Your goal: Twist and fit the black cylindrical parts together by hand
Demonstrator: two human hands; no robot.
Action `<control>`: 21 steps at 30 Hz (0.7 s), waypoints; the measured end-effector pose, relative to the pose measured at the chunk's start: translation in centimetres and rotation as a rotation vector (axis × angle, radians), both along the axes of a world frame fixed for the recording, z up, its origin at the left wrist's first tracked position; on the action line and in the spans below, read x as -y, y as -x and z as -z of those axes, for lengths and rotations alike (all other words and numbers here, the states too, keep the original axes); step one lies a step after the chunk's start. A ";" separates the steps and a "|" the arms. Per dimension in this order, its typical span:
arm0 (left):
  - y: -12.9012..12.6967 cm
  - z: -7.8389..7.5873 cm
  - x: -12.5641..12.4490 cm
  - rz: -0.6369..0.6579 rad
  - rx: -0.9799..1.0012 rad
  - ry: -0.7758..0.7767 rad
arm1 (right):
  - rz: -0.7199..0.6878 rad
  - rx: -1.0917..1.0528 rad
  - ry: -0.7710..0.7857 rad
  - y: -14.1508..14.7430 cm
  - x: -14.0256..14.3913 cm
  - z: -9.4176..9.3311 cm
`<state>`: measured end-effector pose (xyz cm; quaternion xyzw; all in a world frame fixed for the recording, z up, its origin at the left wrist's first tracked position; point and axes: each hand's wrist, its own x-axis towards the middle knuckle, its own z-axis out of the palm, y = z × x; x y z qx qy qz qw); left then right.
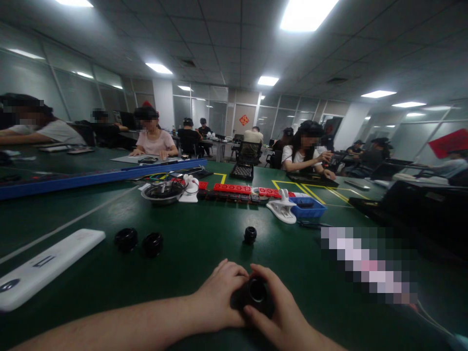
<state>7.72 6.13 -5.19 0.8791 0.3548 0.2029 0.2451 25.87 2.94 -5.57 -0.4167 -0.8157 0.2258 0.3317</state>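
Note:
Close to my body, a black hollow round fitting (258, 291) is held between both hands, its round opening facing up toward me. My left hand (221, 295) curls around its left side, with part of the black body showing under the fingers. On the other side, my right hand (280, 307) grips it between thumb and fingers. A smaller black ribbed round part (250, 235) stands just beyond my hands. Two more black rounded parts, one (126, 239) beside the other (152, 243), rest to the left. The fitting's lower portion is hidden by my hands.
A white oblong device (51, 268) lies at left. Farther back are a metal bowl (163, 193), red modular strips (234, 188), a white clip (283, 208), a blue bin (309, 207) and a long blue rail (109, 173). Several people sit at tables beyond.

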 end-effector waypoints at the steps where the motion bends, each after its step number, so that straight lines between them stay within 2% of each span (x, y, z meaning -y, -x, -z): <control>1: 0.0 0.0 0.0 0.001 0.004 -0.004 | -0.002 -0.010 -0.016 -0.1 0.0 0.0; 7: 0.1 0.2 -0.2 0.013 -0.019 -0.004 | -0.138 0.010 -0.109 0.1 0.0 -0.3; 15: 0.0 0.1 -0.1 0.008 0.001 -0.019 | 0.014 -0.010 -0.008 0.2 0.0 -0.2; 21: 0.1 0.1 -0.1 0.023 -0.022 -0.007 | -0.109 -0.025 -0.105 0.2 0.1 -0.3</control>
